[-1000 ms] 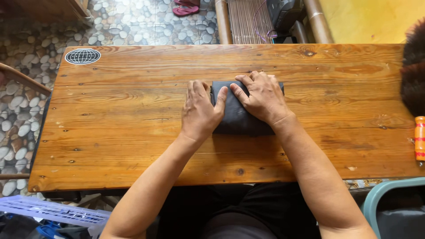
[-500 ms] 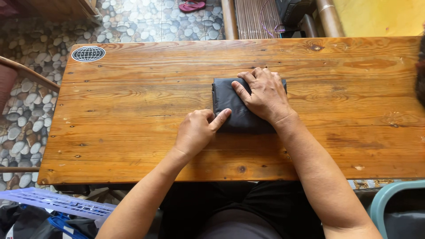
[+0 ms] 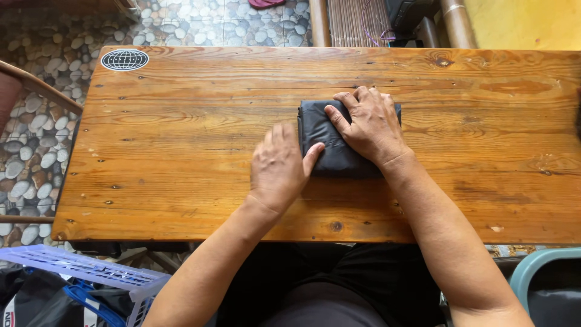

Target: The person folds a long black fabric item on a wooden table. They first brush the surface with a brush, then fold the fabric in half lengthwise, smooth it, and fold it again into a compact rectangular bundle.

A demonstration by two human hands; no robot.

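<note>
Home setting, likely a porch or patio-type living area. Wooden plank table with knots and glossy varnish, round globe sticker in its far left corner. Floor under it is set with rounded pebbles in mortar, shifting to patterned tiles farther off. Pink slipper lies on the tiles at the top edge. Bamboo or wood slatted furniture stands behind the table, yellow surface to the far right. Pale blue plastic laundry basket sits at lower left beside the seated person, teal plastic chair at lower right
</note>
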